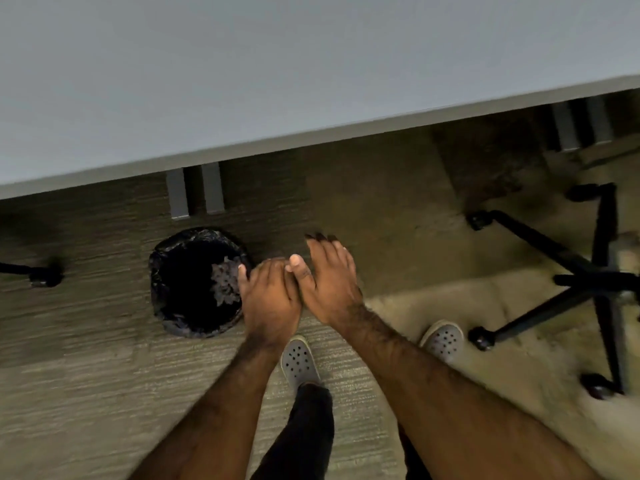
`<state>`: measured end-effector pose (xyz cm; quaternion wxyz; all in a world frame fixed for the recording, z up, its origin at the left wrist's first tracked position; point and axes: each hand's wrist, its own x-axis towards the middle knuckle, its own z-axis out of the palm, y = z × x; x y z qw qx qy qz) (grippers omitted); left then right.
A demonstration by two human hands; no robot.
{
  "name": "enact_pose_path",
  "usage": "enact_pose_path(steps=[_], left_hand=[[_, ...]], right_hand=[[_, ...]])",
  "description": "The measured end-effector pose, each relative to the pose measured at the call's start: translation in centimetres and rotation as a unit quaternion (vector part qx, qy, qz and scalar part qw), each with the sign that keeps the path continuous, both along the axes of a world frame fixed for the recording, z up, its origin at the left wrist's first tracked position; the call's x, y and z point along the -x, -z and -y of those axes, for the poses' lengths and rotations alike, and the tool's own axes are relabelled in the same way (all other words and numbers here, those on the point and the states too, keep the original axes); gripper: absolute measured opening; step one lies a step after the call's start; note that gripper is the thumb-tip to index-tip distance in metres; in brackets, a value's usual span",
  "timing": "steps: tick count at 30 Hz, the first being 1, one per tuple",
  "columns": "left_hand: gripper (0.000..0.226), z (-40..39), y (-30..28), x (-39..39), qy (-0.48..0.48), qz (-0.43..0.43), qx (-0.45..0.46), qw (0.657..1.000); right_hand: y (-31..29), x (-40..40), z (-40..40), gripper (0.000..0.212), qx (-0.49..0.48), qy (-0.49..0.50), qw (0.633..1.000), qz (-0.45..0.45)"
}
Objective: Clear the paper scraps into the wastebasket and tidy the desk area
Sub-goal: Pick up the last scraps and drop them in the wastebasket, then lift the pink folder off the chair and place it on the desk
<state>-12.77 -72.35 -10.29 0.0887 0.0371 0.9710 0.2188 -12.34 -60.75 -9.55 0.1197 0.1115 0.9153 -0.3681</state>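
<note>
A round wastebasket (173,306) with a black liner stands on the carpet just in front of the desk edge. Crumpled paper scraps (225,282) lie inside it on its right side. My left hand (272,292) hangs over the basket's right rim, fingers curled downward, and I see nothing in it. My right hand (327,280) is pressed against the left one, fingers stretched out flat and empty. The grey desk top (242,81) fills the upper part of the view and looks bare.
A black office chair base (588,278) with castors stands at the right. Grey desk legs (194,192) drop to the floor behind the basket. Another castor (43,275) shows at the far left. My feet in grey perforated clogs (298,362) stand on the carpet.
</note>
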Motion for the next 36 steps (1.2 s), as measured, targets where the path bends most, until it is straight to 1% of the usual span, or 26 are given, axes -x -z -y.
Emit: enact_pose_path(steps=[5,8,11,14,16,19,21,23,25,28,30,32,35,36], left_hand=[[0.047,-9.2,-2.0,0.5,0.096,0.015,-0.015,0.995],[0.047,-15.2,-3.5,1.0,0.156,0.024,-0.026,0.987],[0.046,-21.9,-5.3,0.9,0.202,0.021,-0.056,0.978],[0.041,-28.9,-7.4,0.5,0.257,0.008,-0.090,0.962],[0.038,-33.7,-8.8,-0.1,0.296,0.007,-0.102,0.950],[0.037,-40.7,-10.2,-1.2,0.355,0.003,-0.094,0.930],[0.042,-45.2,-10.6,-2.2,0.393,0.003,-0.079,0.916],[0.049,-49.5,-10.5,-3.4,0.433,0.010,-0.063,0.899],[0.055,-53.5,-10.3,-4.7,0.472,0.030,-0.046,0.880],[0.063,-59.1,-9.8,-6.4,0.511,0.048,-0.019,0.858],[0.064,-62.9,-9.5,-6.7,0.520,0.038,-0.011,0.853],[0.063,-66.6,-8.9,-6.3,0.515,0.027,0.010,0.857],[0.064,-71.2,-7.8,-5.2,0.502,0.043,0.062,0.862],[0.064,-72.2,-7.5,-4.9,0.503,0.049,0.077,0.859]], right_hand=[[-2.3,-1.3,-8.8,0.078,0.014,0.126,0.992,-0.019],[-4.3,-2.1,-14.8,0.079,0.028,0.195,0.980,-0.034],[-6.4,-3.4,-21.0,0.080,0.025,0.248,0.967,-0.044],[-8.5,-4.9,-27.2,0.079,0.023,0.311,0.949,-0.053],[-9.7,-5.9,-31.4,0.079,0.025,0.365,0.929,-0.058],[-11.2,-8.3,-38.0,0.070,0.035,0.459,0.884,-0.080],[-11.8,-10.4,-42.2,0.062,0.046,0.521,0.847,-0.091],[-12.1,-12.8,-45.9,0.059,0.035,0.574,0.813,-0.093],[-12.1,-15.0,-49.1,0.059,0.024,0.619,0.781,-0.079],[-11.2,-18.2,-53.1,0.064,0.040,0.669,0.741,-0.026],[-10.4,-20.4,-55.1,0.068,0.073,0.710,0.700,0.002],[-9.9,-22.2,-56.5,0.073,0.109,0.752,0.650,0.027],[-9.1,-23.8,-57.4,0.080,0.168,0.796,0.579,0.045],[-8.9,-24.1,-57.5,0.081,0.180,0.806,0.562,0.046]])
